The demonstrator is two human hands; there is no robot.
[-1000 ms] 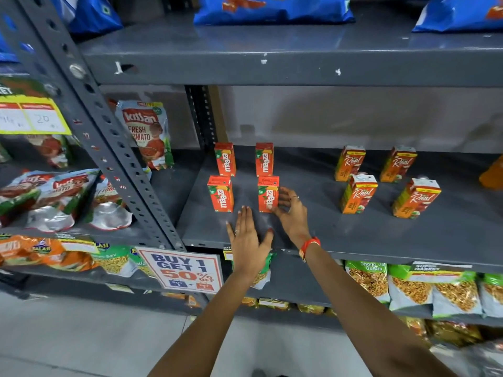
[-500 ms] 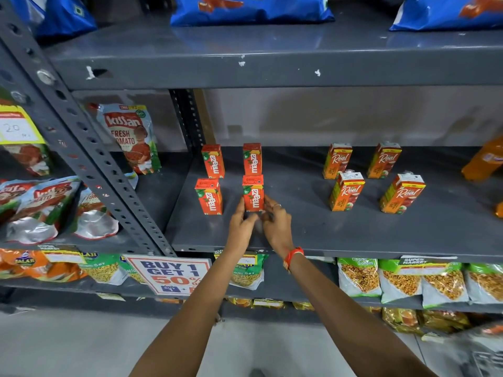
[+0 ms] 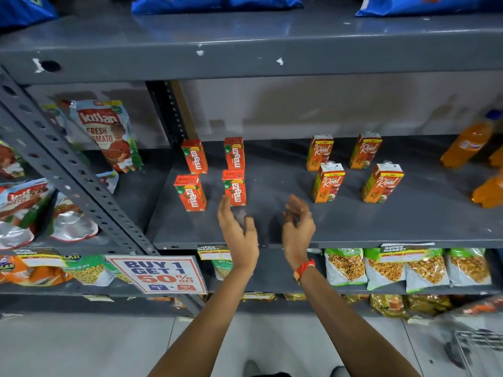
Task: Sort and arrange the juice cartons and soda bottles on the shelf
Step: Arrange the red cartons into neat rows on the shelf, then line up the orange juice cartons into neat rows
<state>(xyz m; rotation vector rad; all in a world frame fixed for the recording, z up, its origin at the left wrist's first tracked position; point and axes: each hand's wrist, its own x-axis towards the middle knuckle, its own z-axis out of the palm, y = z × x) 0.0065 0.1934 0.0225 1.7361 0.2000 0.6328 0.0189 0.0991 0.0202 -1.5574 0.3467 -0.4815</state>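
Several red Maaza cartons stand in a square on the grey shelf [image 3: 272, 235]; the front right one [image 3: 234, 187] is nearest my hands, the front left one [image 3: 190, 193] stands beside it. Several orange Real cartons stand further right, with a front pair [image 3: 328, 183] [image 3: 381, 183]. Orange soda bottles [image 3: 466, 144] lean at the far right. My left hand [image 3: 238, 229] hovers just below the front right Maaza carton, fingers apart, holding nothing. My right hand [image 3: 298, 227] is off to the right over bare shelf, fingers loosely curled and empty.
A slanted perforated steel post [image 3: 68, 170] crosses the left. Ketchup pouches [image 3: 109, 134] sit on the left shelf. A "Buy 1 Get 1" sign [image 3: 159, 274] hangs on the shelf edge. Snack bags [image 3: 386, 268] fill the shelf below. A wire basket [image 3: 479, 346] stands on the floor at right.
Both hands have come off the front right Maaza carton and drawn back toward the shelf's front edge; the right hand moved rightward. The view shifted, showing soda bottles at right.
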